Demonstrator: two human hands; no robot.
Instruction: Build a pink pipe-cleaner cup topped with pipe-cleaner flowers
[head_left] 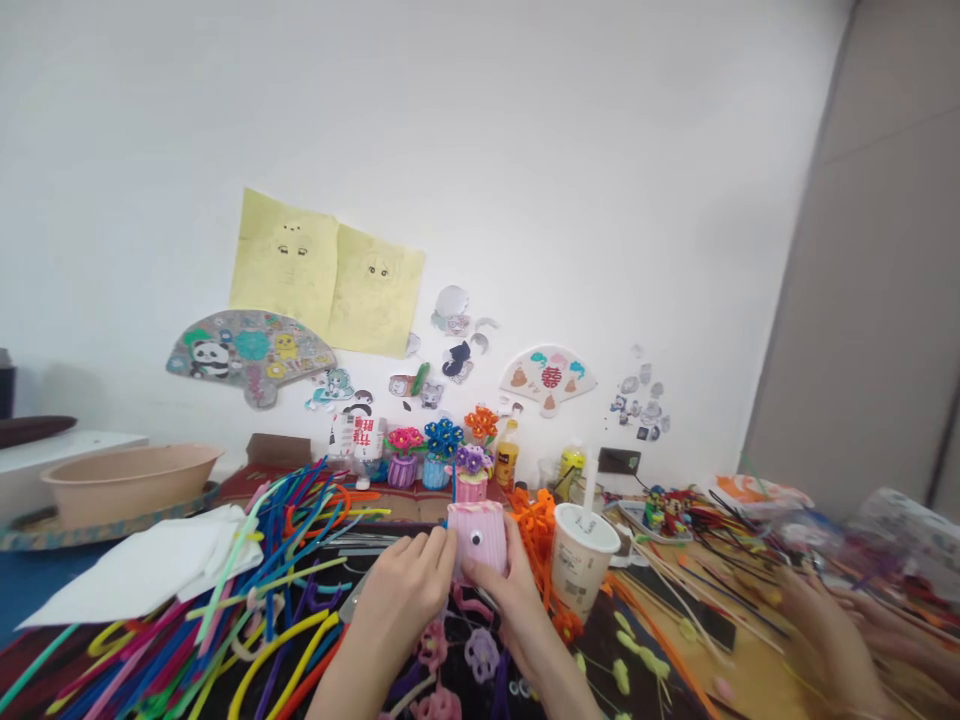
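Had the pink fuzzy piece (480, 538) up off the table, betw. both hands, roughly centre of view & just in front of the craft clutter at the back. My left hand (405, 595) was closed round its left edge, fingers curled & tips pressed to the side. My right hand (517, 600) gripped the lower right corner from underneath, fingers bent in tight; couldn't tell where that thumb sat, hidden behind the piece. So both hands were clamped on it, neither spread open. One googly eye (475, 539) faced me on the front of the piece, approx. mid-height.

Just right of my right hand stood a paper cup (581, 572) w/ a white straw (589, 482) sticking up, and orange pipe cleaners (536, 528) were bunched betw. cup & piece. Left of my left hand lay a big heap of mixed-colour pipe cleaners (247, 600), w/ white paper sheets (150, 565) beyond it and a beige basin (127, 480) further back. Below my wrists were small pink flower shapes (480, 655) on the dark tabletop.

Behind the piece, a row of little flower pots (439, 455) stood along the wall, plus a yellow bottle (508, 455). A co-worker's hands (840, 620) were at far right, well apart from mine, blurred, over thin sticks (675, 590).
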